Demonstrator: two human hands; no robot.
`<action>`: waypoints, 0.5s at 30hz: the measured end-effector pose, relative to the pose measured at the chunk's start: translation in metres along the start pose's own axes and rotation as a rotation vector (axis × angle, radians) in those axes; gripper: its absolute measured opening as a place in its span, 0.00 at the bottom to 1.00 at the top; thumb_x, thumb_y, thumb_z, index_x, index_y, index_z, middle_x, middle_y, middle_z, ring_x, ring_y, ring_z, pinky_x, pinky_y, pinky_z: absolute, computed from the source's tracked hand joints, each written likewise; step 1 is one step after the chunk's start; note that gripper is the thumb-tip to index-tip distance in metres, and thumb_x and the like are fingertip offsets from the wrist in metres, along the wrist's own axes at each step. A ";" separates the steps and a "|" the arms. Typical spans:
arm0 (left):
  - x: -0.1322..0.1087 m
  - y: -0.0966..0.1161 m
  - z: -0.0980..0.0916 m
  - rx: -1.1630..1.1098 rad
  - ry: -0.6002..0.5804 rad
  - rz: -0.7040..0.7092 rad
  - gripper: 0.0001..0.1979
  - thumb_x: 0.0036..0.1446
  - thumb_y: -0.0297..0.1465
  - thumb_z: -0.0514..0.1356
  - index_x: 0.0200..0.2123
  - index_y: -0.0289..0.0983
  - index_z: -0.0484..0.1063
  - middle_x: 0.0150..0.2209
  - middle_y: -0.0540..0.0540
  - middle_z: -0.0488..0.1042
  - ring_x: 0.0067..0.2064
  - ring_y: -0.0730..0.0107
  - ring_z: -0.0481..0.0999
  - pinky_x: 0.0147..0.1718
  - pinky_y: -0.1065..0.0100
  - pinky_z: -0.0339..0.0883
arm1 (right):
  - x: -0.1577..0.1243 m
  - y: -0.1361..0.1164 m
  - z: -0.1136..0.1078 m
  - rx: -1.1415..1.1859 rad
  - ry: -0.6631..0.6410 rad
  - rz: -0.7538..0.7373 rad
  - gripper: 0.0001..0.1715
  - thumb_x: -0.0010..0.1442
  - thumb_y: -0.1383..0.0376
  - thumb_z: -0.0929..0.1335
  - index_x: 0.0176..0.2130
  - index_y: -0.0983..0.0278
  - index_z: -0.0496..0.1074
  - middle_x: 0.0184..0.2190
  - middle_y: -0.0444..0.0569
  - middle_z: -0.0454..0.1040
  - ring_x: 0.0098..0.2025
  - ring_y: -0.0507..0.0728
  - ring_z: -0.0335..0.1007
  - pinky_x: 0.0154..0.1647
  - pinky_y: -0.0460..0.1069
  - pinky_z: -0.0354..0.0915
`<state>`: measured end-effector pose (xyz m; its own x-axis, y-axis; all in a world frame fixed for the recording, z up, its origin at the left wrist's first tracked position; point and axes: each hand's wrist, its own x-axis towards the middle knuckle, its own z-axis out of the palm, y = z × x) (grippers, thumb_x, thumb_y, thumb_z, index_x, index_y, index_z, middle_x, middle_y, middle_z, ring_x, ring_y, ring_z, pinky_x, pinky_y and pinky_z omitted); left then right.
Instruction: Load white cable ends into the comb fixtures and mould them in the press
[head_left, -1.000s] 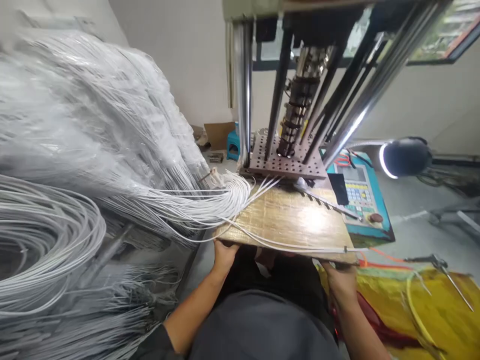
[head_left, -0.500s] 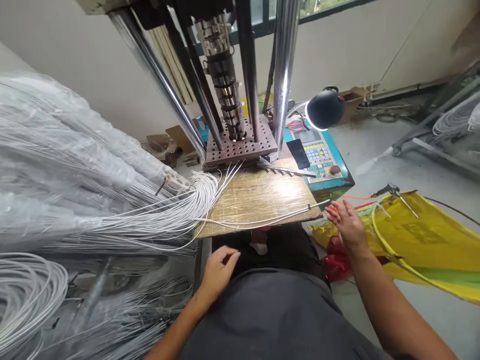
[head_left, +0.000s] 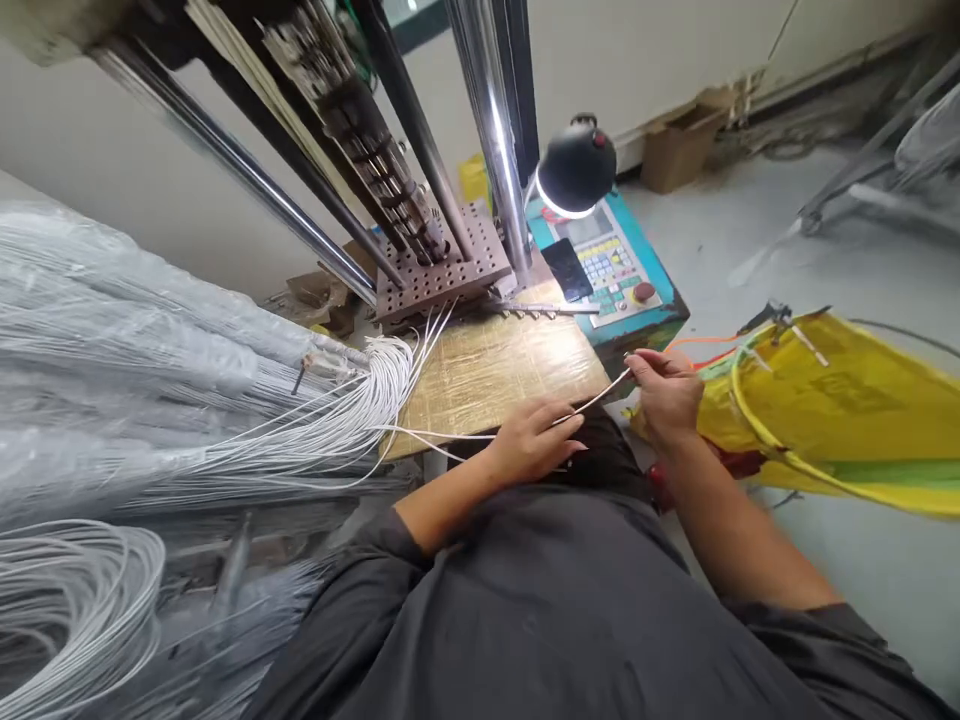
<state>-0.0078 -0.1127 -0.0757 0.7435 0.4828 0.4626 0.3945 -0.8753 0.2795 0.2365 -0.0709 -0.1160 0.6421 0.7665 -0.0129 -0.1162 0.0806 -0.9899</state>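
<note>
A white cable (head_left: pixel 600 393) runs slantwise between my two hands at the front edge of the film-covered board (head_left: pixel 495 370). My left hand (head_left: pixel 534 440) is closed around it near that edge. The cable's tip sits in a pinch of my right hand (head_left: pixel 664 390), just off the board's right corner; a small dark end shows at the fingertips. Left of my left hand the cable trails back toward a thick bundle of white cables (head_left: pixel 390 385) curving over the board's left side. Several strands from the bundle reach under the perforated metal plate (head_left: pixel 450 285).
Behind the board rise the steel columns (head_left: pixel 491 110) of a machine. To the right stand a lit lamp (head_left: pixel 577 170), a control panel (head_left: pixel 619 265) with a phone (head_left: pixel 568 270), and a yellow bag (head_left: pixel 847 400) with an air gun (head_left: pixel 784 318). Wrapped cables (head_left: pixel 150 320) fill the left.
My left hand has moved right and up from my lap and closed on the cable. My right hand has gone from open beside the cable's end to pinching it. The view has shifted.
</note>
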 end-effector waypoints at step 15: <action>-0.028 0.032 0.060 -0.023 -0.843 -0.310 0.10 0.64 0.24 0.56 0.40 0.33 0.79 0.35 0.42 0.77 0.36 0.61 0.79 0.36 0.65 0.73 | -0.068 0.050 -0.082 -0.100 -0.053 0.239 0.21 0.48 0.55 0.80 0.38 0.65 0.81 0.28 0.48 0.79 0.27 0.55 0.75 0.27 0.48 0.72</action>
<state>0.0164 -0.1554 -0.1299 0.7582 0.5106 -0.4056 0.6396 -0.7033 0.3103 0.2487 -0.1709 -0.1765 0.5642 0.7888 -0.2437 -0.1829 -0.1685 -0.9686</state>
